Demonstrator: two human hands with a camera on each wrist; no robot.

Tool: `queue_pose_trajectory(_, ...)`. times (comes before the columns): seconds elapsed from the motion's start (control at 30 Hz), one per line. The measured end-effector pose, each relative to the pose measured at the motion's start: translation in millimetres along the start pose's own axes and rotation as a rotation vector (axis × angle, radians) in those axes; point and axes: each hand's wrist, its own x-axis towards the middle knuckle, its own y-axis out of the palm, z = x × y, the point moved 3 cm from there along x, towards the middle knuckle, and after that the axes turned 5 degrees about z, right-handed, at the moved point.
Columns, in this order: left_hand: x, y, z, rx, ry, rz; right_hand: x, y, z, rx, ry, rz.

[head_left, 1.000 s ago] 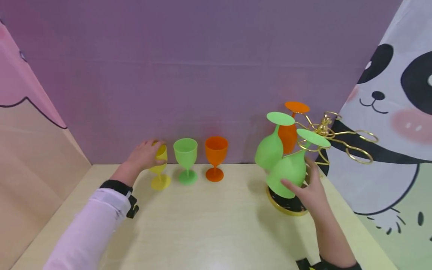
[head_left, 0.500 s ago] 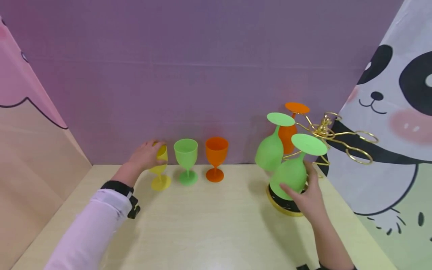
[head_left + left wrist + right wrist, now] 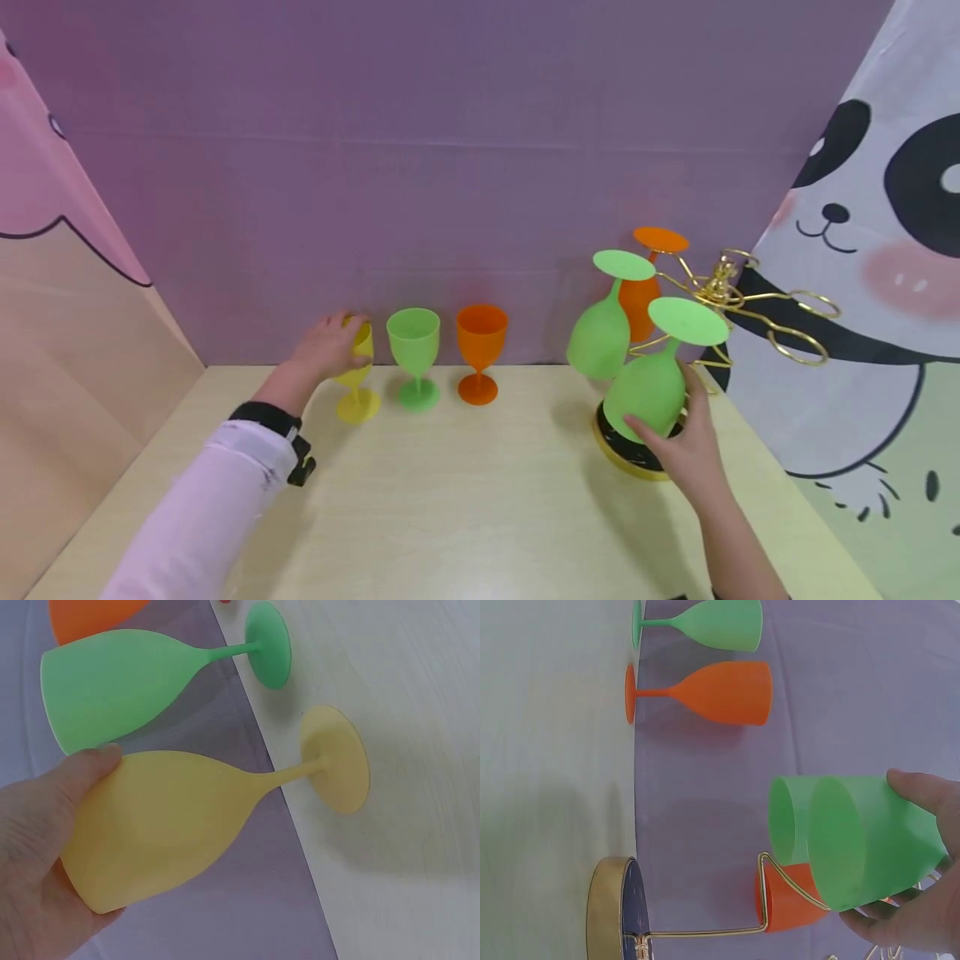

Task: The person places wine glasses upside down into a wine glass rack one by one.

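Note:
My left hand point(image 3: 324, 347) grips a yellow goblet point(image 3: 161, 821) by its bowl near the rim; the goblet stands upright, its foot at the table surface. With my right hand point(image 3: 692, 442) I hold a light green goblet point(image 3: 647, 393) upside down, thumb and fingers around the bowl, foot upward. It is in front of a gold wire rack point(image 3: 720, 287) and over the rack's round black base point(image 3: 633, 454). Behind it, a second green goblet point(image 3: 600, 337) and an orange goblet point(image 3: 640, 304) hang inverted from the rack's loops.
An upright green goblet point(image 3: 414, 342) and an orange goblet point(image 3: 481, 337) stand in a row beside the yellow one. Behind the pale wooden table point(image 3: 450, 517) hangs a purple cloth point(image 3: 465, 167). A panda-print cloth point(image 3: 855, 292) borders the right side.
The green goblet in my right hand has shifted slightly, its foot moving left and down and its bowl turning more vertical. My left hand stays at the yellow goblet.

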Motion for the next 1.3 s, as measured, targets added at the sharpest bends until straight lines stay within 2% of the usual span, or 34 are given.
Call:
queue_pose_trajectory(0.17,0.1,1.0,-1.0,-0.001,0.002,0.002,-1.8,-2.7,0.3,-0.021,0.001,0.022)
queue_pose_trajectory(0.3,-1.1,-0.1,-1.5,-0.002,0.012,-0.009,-2.7,-6.7,5.4,-0.028,-0.036,0.018)
queue_pose_trajectory(0.5,-2.2,-1.5,-2.7,-0.011,0.023,-0.025,-4.9,-19.5,18.4,-0.041,-0.103,-0.040)
queue_pose_trajectory(0.8,-0.8,-1.3,-1.4,-0.007,0.003,0.016,-9.1,-44.1,31.6,-0.016,-0.177,-0.141)
queue_pose_trajectory(0.93,-1.4,0.7,-0.1,0.000,-0.001,0.020,-12.9,-56.7,39.8,0.115,-0.227,-0.209)
queue_pose_trajectory(1.07,-0.1,3.2,1.0,-0.008,-0.005,0.024,-11.9,-73.6,48.0,0.321,-0.391,-0.235)
queue_pose_trajectory(1.17,0.5,3.9,1.2,-0.009,-0.006,0.026,-10.0,-85.3,57.4,0.223,-0.416,-0.251)
queue_pose_trajectory(1.3,-0.1,3.5,1.0,-0.009,-0.008,0.026,-6.7,-96.1,73.0,-0.027,-0.350,-0.277)
